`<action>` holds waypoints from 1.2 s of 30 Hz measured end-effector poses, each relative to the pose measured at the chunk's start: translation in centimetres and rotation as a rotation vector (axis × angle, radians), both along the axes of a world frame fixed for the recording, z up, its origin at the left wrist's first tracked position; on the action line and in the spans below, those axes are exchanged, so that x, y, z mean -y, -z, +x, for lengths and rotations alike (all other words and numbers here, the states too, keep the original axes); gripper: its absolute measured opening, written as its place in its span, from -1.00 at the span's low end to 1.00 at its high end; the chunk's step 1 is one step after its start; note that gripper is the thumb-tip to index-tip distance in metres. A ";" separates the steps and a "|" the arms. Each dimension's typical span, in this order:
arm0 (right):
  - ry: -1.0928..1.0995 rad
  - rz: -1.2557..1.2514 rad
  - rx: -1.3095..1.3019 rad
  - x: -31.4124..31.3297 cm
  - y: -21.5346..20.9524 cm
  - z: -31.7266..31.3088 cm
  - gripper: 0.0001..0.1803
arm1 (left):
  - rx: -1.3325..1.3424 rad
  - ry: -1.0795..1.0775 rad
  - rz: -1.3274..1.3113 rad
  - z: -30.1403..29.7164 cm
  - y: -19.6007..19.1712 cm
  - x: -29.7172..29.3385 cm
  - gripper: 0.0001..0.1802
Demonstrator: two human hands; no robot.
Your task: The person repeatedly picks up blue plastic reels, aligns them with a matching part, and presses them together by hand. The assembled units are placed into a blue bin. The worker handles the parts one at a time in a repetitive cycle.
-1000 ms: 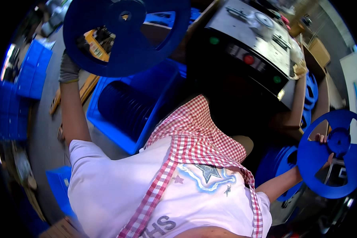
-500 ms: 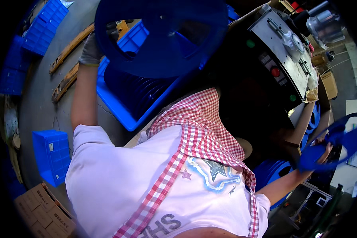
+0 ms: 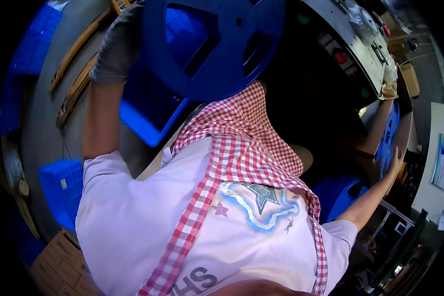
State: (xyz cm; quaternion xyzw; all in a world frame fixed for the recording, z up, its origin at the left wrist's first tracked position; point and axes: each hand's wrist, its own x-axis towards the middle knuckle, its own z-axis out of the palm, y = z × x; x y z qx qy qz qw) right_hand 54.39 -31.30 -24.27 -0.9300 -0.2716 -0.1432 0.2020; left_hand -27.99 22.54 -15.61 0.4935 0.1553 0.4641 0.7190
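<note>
My left hand [image 3: 117,49], in a grey glove, grips the left rim of a large blue plastic reel [image 3: 192,86]. The reel has a small centre hole and wide cut-outs, and hangs in front of a blue crate [image 3: 153,130]. Some of the glove's fingers are hidden at the reel's edge. At the far right, my bare right hand [image 3: 395,161] is closed at the near edge of another blue reel [image 3: 388,129], which stands within an open cardboard box [image 3: 406,116]. The fingertips there are small and hard to make out.
A machine with a metal top and a red button [image 3: 340,56] stands at the upper right. More blue reels [image 3: 336,195] sit below my right arm. On the left are a blue bin [image 3: 64,190], stacked blue crates [image 3: 37,42], wooden-looking bars [image 3: 76,91] and cartons [image 3: 59,259].
My right hand has brought its reel up and inward to the cardboard box. The reel in my left hand has come closer to my apron and turned, and my view has shifted slightly.
</note>
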 end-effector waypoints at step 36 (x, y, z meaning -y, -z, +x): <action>-0.522 0.955 -1.609 -15.7 -4.8 -51.4 -0.61 | -0.390 0.570 -0.003 5.1 4.5 12.6 -0.47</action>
